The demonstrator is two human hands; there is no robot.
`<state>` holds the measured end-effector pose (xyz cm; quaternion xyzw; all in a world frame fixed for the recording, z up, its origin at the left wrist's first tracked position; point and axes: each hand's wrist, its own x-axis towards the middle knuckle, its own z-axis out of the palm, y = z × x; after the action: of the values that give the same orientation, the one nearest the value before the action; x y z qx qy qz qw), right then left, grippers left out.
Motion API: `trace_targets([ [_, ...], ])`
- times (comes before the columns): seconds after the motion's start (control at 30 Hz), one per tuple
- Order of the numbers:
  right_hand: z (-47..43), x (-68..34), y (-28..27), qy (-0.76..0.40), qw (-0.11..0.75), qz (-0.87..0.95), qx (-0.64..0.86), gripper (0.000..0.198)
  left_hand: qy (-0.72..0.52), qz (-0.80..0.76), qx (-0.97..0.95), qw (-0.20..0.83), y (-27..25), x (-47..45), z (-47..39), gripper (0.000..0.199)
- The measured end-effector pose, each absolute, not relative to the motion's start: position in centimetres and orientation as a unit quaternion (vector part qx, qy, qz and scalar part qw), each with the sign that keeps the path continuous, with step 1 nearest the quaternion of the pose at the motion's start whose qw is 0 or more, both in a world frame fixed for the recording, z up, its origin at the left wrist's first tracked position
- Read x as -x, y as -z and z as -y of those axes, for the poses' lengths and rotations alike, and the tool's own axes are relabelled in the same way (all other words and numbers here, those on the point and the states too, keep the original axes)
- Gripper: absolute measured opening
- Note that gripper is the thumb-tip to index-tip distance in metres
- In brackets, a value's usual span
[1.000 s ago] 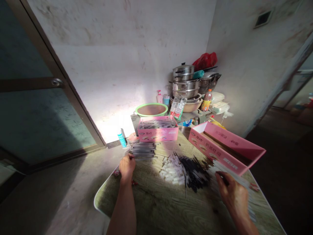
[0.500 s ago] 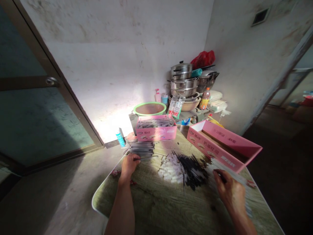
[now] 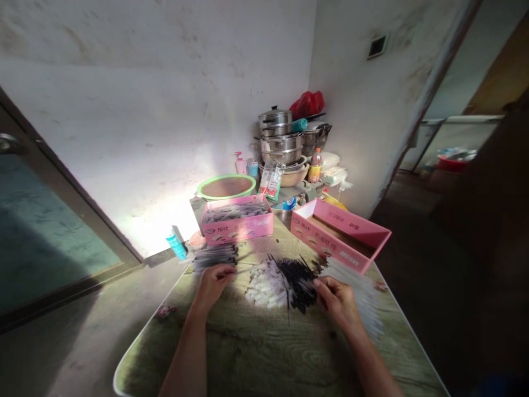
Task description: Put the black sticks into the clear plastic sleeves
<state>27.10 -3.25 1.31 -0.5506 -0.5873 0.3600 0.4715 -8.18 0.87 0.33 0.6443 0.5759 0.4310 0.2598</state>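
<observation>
My left hand (image 3: 215,281) is closed in a pinch on a thin grey stick (image 3: 247,269), which points right over the wooden-patterned table (image 3: 248,353). Just behind it lies a row of similar grey and dark sticks (image 3: 215,255). Fingers bent together, my right hand (image 3: 339,300) is at the right edge of a pile of thin black pieces (image 3: 300,281); what its fingertips hold is hidden. A heap of short white tubes (image 3: 266,284) touches the black pile on the left. Long translucent whitish pieces (image 3: 363,300) lie spread beyond my right hand.
A pink box (image 3: 237,230) full of sticks stands at the table's back; another pink box (image 3: 339,237) stands to the right. Behind them are a green-rimmed basin (image 3: 226,187), stacked steel pots (image 3: 281,148) and a drink bottle (image 3: 315,165). A blue-white can (image 3: 176,244) stands at left.
The view has turned to the right. My right hand has moved left from the whitish pieces to the black pile. My left hand stays by the stick row, slightly nearer the white tubes.
</observation>
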Motion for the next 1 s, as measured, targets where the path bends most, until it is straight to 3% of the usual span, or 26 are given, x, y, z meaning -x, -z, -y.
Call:
trace_targets([
  [0.1,3.3,-25.8,-0.9,-0.490,0.454,0.539,0.512,0.048,-0.407,-0.527,-0.683,0.301,-0.2,4.0,-0.8,0.012],
  [0.2,3.4,-25.4,-0.4,-0.549,0.453,0.501,0.491,0.048,-0.365,-0.501,-0.712,0.331,-0.1,1.2,-0.3,0.014],
  [0.77,3.2,-26.0,-0.2,-0.528,0.466,0.511,0.494,0.046,-0.356,-0.484,-0.698,0.390,-0.3,0.0,0.1,0.015],
  [1.0,3.5,-26.2,-0.7,-0.605,0.426,0.496,0.454,0.043,-0.359,-0.487,-0.693,0.391,0.4,0.8,-0.4,0.015],
])
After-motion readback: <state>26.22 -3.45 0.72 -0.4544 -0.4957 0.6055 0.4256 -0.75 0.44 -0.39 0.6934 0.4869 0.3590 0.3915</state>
